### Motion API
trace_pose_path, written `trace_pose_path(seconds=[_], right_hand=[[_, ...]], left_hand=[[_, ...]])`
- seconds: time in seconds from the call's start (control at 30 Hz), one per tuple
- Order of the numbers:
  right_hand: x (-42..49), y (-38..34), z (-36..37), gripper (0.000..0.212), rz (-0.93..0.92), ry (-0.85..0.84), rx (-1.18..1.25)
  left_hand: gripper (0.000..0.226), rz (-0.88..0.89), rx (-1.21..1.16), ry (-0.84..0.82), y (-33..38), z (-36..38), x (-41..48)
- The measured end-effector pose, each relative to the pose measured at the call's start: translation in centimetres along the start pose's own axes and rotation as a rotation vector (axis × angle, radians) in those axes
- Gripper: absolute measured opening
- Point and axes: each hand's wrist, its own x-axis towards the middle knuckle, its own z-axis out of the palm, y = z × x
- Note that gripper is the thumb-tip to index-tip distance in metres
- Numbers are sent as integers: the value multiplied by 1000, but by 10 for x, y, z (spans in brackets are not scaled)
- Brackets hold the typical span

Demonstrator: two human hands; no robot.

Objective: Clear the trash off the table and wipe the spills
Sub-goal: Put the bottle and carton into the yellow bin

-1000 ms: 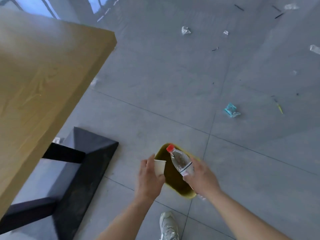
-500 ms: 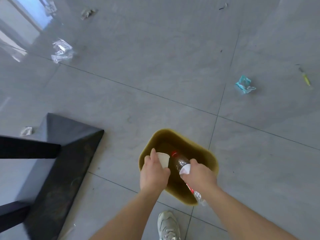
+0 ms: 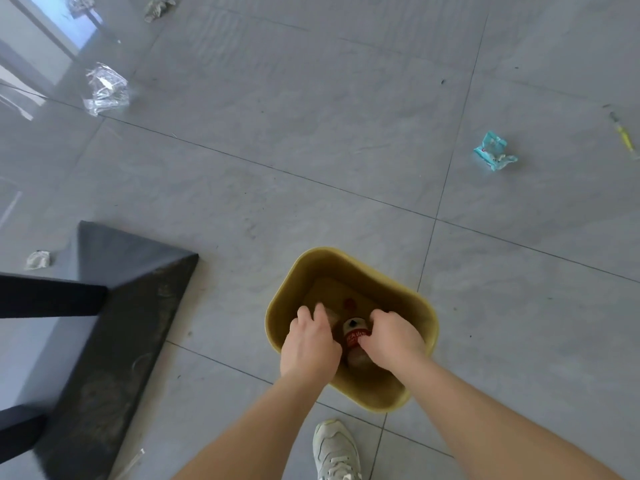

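Both arms stretch downward, left grip [image 3: 310, 344] and right grip [image 3: 394, 341] loosely curled.

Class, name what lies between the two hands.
In the head view, a bottle with a red label, down inside the yellow bin.

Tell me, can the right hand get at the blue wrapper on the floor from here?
Probably not. The right hand is in the yellow bin gripping the bottle; the blue wrapper lies across open floor, seemingly beyond arm's reach without a step.
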Motion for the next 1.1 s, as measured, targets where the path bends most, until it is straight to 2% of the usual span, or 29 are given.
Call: trace_pose_path(seconds=[0.3, 0.63, 0.83, 0.97, 1.1], right_hand=[[-32, -3, -27, 42, -83, 27, 56], [-78, -31, -80, 38, -156, 124, 20], [-141, -61, -129, 37, -233, 209, 2], [-206, -90, -172, 46, -302, 237, -28], [-260, -127, -213, 44, -388, 299, -69]], left_hand=[[60, 173, 89, 53, -10, -41, -26], [62, 238, 173, 170, -15, -104, -63], [55, 278, 167, 265, -11, -174, -124], [62, 253, 121, 320, -15, -239, -182], [64, 252, 135, 421, -25, -301, -233]])
